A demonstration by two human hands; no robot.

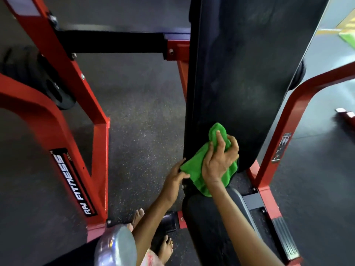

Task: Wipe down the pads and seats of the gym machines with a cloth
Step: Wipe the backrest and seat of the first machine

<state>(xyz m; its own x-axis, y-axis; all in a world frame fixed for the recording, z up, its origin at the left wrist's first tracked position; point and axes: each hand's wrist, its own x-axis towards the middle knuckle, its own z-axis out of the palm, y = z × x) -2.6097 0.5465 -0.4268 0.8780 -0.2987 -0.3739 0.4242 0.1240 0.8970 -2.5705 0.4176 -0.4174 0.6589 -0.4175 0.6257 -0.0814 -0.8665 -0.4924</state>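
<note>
Right hand (219, 160) grips green cloth (194, 169), hiding back pad's (245, 73) lower edge.

open floor (146, 120) left of back pad (240, 77), red frame (76, 93) beyond, red strut (288, 120) close right

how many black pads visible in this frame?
2. The back pad runs from the top of the frame down the middle, with the right hand holding the cloth against its lower end. The seat sits below it. Others may lie outside the frame.
</note>
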